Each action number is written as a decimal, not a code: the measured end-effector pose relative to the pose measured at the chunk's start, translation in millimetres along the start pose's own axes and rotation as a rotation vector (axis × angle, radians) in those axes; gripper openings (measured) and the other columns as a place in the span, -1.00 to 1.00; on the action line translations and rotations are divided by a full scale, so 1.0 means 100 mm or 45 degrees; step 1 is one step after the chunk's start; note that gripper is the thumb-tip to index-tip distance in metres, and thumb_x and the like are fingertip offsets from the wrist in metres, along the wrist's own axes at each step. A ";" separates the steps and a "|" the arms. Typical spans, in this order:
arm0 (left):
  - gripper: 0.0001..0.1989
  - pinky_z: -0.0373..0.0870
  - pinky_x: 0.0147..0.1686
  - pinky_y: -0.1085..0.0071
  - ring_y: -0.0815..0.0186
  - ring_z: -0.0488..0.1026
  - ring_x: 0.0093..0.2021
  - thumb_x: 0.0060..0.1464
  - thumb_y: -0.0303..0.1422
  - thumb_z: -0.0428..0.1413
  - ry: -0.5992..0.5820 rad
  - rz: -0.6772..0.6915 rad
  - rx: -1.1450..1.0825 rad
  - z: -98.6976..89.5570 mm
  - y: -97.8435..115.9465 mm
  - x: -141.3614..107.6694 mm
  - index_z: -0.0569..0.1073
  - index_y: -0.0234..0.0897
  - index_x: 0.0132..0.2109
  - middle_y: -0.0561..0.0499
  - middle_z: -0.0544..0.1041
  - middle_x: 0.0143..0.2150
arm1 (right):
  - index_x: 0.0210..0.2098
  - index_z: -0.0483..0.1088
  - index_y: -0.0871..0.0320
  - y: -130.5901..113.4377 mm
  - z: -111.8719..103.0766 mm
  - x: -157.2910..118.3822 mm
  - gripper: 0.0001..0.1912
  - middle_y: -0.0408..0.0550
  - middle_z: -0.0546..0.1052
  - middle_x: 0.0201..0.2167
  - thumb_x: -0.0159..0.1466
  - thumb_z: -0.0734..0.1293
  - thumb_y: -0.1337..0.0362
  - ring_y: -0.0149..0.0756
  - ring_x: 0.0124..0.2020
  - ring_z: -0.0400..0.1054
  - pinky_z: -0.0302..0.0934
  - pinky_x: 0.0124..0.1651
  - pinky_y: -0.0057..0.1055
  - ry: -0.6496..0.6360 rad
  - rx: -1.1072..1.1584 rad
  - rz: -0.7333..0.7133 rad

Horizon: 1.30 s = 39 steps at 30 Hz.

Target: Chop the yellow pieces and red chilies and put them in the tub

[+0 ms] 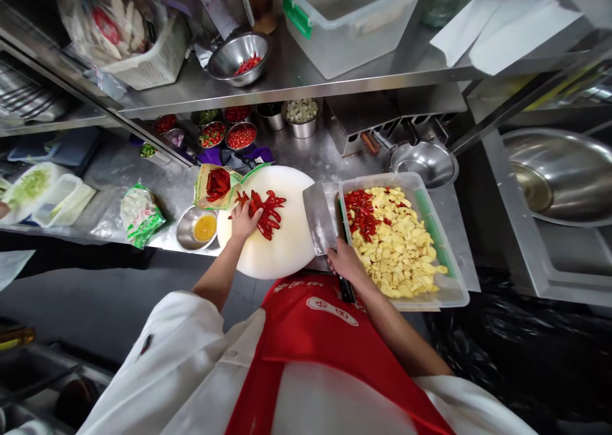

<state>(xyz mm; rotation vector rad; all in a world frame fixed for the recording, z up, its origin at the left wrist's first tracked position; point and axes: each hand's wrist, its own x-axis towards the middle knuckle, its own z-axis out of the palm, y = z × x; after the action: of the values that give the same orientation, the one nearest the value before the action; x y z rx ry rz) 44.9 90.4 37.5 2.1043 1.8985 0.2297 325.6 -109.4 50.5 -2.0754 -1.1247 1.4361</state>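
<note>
My left hand (245, 220) rests on the left side of a pile of red chili peppers (270, 215), fingers apart and touching them. The peppers lie on a round white cutting board (291, 253). My right hand (345, 261) is closed around the handle of a cleaver (319, 218). Its broad blade lies over the board's right edge. Beside the cleaver, a clear plastic tub (456, 279) holds sliced pale yellow pieces (401, 250) and chopped red peppers (361, 213). An open bag of red peppers (218, 185) stands behind my left hand.
A metal bowl (185, 228) with yellow liquid sits left of the board, near a green-and-white bag (141, 215). Several small containers of chopped ingredients line the back under a steel shelf (306, 92). A metal strainer-like bowl (424, 164) is behind the tub. Someone's fingers (4, 210) show at far left.
</note>
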 end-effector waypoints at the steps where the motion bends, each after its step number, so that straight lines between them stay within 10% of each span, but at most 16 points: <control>1: -0.32 0.14 0.30 -0.05 -0.15 0.09 0.38 0.22 0.05 -0.02 -0.056 0.000 0.048 -0.07 -0.05 -0.02 0.25 -0.25 0.33 -0.29 0.20 0.36 | -0.08 0.27 0.18 0.00 0.02 -0.01 -0.84 -0.11 0.52 -0.46 0.40 0.16 0.28 -0.39 -0.58 0.36 0.12 -0.49 -0.50 0.009 -0.039 -0.007; 9: -0.02 0.05 0.36 -0.07 -0.15 -0.09 0.46 -0.03 -0.15 0.30 -0.375 0.532 0.572 -0.55 -0.22 -0.23 0.03 -0.12 0.45 -0.17 -0.12 0.51 | -0.05 0.29 0.20 -0.03 0.03 -0.01 -0.82 0.01 0.55 -0.38 0.42 0.17 0.26 -0.29 -0.42 0.43 0.09 -0.38 -0.44 0.070 -0.291 -0.035; 13: 0.01 -0.28 0.43 -0.05 -0.12 -0.24 0.49 -0.10 -0.28 0.34 -0.553 1.048 0.709 -0.51 -0.12 -0.06 0.07 -0.11 0.44 -0.13 -0.16 0.51 | -0.07 0.29 0.20 -0.07 0.02 -0.02 -0.82 0.01 0.56 -0.39 0.42 0.17 0.25 -0.30 -0.44 0.42 0.06 -0.40 -0.45 0.077 -0.337 -0.020; 18: 0.07 -0.40 0.41 -0.08 -0.17 -0.25 0.49 -0.12 -0.07 0.33 -0.644 1.273 0.679 -0.31 0.23 0.50 0.03 -0.17 0.46 -0.18 -0.19 0.51 | -0.08 0.30 0.24 -0.16 0.13 -0.09 -0.80 0.06 0.57 -0.38 0.42 0.17 0.25 -0.27 -0.42 0.43 0.04 -0.39 -0.43 0.201 -0.388 0.026; 29: 0.24 -0.34 0.40 -0.02 -0.20 -0.12 0.44 -0.22 0.14 0.25 -0.748 1.340 0.616 0.09 0.67 1.44 -0.06 -0.39 0.46 -0.34 -0.02 0.46 | -0.04 0.28 0.25 -0.40 0.47 -0.22 -0.76 0.19 0.59 -0.28 0.42 0.17 0.21 -0.14 -0.30 0.48 0.03 -0.32 -0.38 0.436 -0.587 0.236; 39: -0.33 -0.01 0.33 0.06 -0.10 0.20 0.26 0.00 -0.07 0.15 -0.390 1.134 0.398 0.12 0.55 0.97 0.38 -0.37 0.19 -0.27 0.36 0.19 | 0.23 0.18 0.16 -0.41 0.43 -0.41 -0.56 0.02 0.59 -0.16 0.38 0.18 0.25 -0.20 -0.17 0.48 0.17 -0.18 -0.43 0.333 -0.361 -0.027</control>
<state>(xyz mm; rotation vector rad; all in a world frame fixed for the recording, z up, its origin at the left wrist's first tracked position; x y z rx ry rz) 111.9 179.9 36.0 2.8641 0.7707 -0.2179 264.5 -122.0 85.6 -2.3500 -1.2945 1.0028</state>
